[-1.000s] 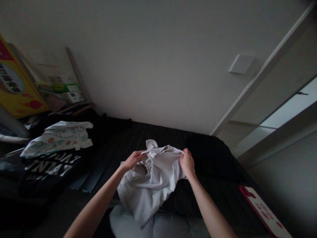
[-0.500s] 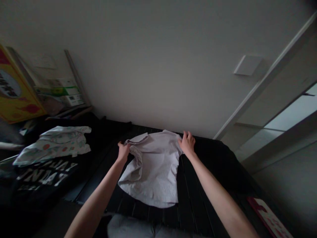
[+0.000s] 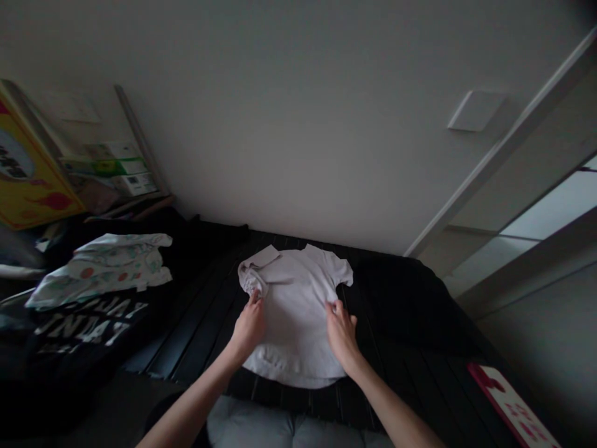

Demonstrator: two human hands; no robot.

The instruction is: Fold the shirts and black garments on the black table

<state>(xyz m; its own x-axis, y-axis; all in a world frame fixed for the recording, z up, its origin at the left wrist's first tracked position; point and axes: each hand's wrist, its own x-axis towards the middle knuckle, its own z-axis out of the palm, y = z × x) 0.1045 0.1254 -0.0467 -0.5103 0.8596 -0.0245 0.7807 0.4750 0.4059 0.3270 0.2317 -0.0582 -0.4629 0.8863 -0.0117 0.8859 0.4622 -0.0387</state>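
Note:
A small white short-sleeved shirt [image 3: 293,298] lies spread on a black slatted surface [image 3: 410,348], collar toward the wall. Its left sleeve is bunched and folded over. My left hand [image 3: 249,326] rests flat on the shirt's left side, fingertips by the bunched sleeve. On the shirt's right side lies my right hand [image 3: 341,333], fingers stretched out and pressing the cloth. Neither hand holds anything.
A patterned white garment [image 3: 100,267] lies at the left on a black cloth with white lettering [image 3: 88,317]. Boxes and a yellow package [image 3: 28,180] stand at the far left. A red-and-white card [image 3: 508,404] lies at the lower right. A wall is close behind.
The shirt was held up crumpled, then laid down by its shoulders. Both hands have let go and moved back to its middle, now flat on the cloth.

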